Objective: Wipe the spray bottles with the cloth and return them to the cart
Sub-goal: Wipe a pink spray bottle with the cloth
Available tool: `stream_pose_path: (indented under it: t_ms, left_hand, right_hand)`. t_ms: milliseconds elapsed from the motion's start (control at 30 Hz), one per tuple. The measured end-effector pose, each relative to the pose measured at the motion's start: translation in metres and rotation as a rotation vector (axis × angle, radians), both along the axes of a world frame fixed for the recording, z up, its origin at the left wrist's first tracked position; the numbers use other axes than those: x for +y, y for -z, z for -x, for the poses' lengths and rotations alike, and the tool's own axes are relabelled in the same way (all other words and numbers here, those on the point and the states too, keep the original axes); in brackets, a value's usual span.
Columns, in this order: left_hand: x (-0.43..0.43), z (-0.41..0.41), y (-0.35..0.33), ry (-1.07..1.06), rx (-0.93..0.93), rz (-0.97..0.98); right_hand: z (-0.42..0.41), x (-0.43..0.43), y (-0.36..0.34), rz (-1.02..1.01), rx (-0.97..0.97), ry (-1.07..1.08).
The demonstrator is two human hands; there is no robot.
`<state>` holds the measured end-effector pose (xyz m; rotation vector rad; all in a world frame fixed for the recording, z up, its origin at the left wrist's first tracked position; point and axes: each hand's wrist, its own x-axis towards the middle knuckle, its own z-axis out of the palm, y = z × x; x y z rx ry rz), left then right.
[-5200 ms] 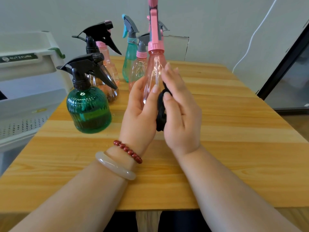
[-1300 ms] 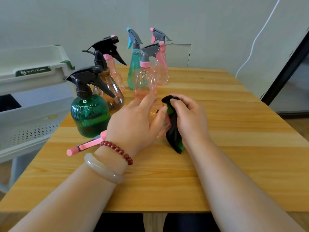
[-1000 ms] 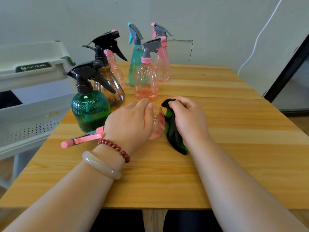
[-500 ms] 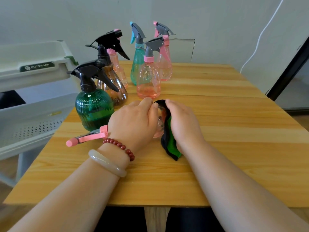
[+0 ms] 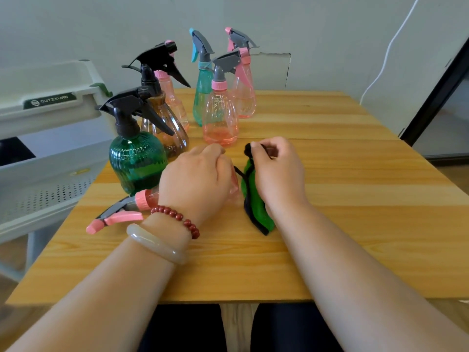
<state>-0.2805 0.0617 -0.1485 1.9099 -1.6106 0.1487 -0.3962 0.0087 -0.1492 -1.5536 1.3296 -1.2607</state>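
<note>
A pink spray bottle (image 5: pixel 142 201) lies on its side on the wooden table (image 5: pixel 330 199), its nozzle pointing left toward me. My left hand (image 5: pixel 195 179) grips its clear body from above and hides most of it. Just right of the bottle's base, my right hand (image 5: pixel 276 174) holds a green cloth with black edging (image 5: pixel 256 212), bunched and hanging down onto the table. Behind stand a green bottle with a black trigger (image 5: pixel 137 161), a brown bottle (image 5: pixel 165 128), a teal bottle (image 5: pixel 203 97) and three more pink bottles (image 5: pixel 220 118).
A white cart (image 5: pixel 50 123) with a perforated lower shelf stands against the table's left edge. A white cable (image 5: pixel 388 54) runs down the back wall. A dark door frame (image 5: pixel 431 97) is at the right.
Five seconds ago the pink bottle was held upright; since then it was laid on its side. In the last half second my right hand lifted the cloth's top away from the bottle's base.
</note>
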Motion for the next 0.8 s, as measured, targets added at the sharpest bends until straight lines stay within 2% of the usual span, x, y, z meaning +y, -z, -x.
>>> stream_pose_path:
  t_ms: [167, 300, 567, 700, 800]
  left_hand:
    - [0.005, -0.003, 0.004, -0.018, -0.028, 0.061]
    - [0.020, -0.006, 0.006, 0.042, 0.002, 0.089]
    - [0.029, -0.011, 0.006, 0.078, 0.007, 0.125]
    - [0.027, -0.012, 0.006, 0.073, 0.023, 0.114]
    - [0.027, -0.015, 0.006, 0.063, 0.030, 0.117]
  right_hand:
    - [-0.008, 0.018, -0.010, -0.245, -0.071, -0.201]
    - [0.000, 0.028, -0.005, -0.265, -0.125, -0.238]
    - [0.008, 0.039, 0.001, -0.264, -0.102, -0.321]
    - [-0.003, 0.038, 0.006, -0.229, -0.120, -0.216]
    - [0.000, 0.041, 0.003, -0.255, -0.159, -0.278]
